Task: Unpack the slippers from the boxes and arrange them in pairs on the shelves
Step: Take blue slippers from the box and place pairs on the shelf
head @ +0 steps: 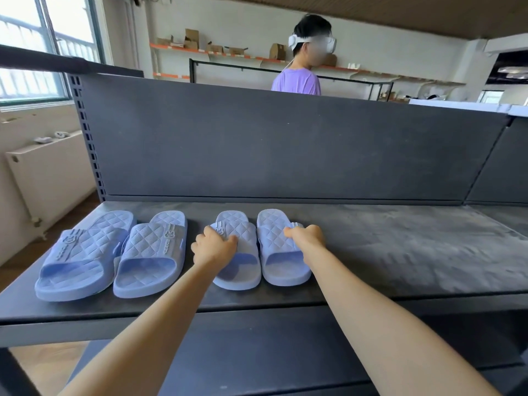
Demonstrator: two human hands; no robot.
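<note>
Our left hand (214, 248) and right hand (307, 238) are both out over the shelf (400, 247), each on one slipper of the right-hand pair. The left fingers (231, 240) are curled over the strap of the third slipper (243, 271) and grasp it from its 9 o'clock side. The right fingers (289, 232) are curled on the strap of the fourth slipper (283, 265) at its 3 o'clock edge. Neither hand is released.

Both slippers lie flat on the shelf, just beside each other, perhaps touching along their inner edges. Their long axes run from 6 to 12 o'clock, with toe openings towards us at 6 and heels towards the back panel (285, 144) at 12. The fourth sits a little further towards 12 than the third, so we judge that the pair is not quite squared up.

At 9 o'clock from our left hand lies the other pair, the first slipper (83, 258) and second slipper (151, 258). They are set the same way but fanned slightly apart, with a clear gap between them and the third.

The next move turns on that shared axis. Each hand is already on its own nearer slipper, so a small slide along 6–12 would level the toes, and no reach across is needed. To 3 o'clock the shelf runs on bare — room, we judge, for further pairs.

Beyond the panel at 12 o'clock a person (297, 81) in a purple shirt stands well apart from our work
</note>
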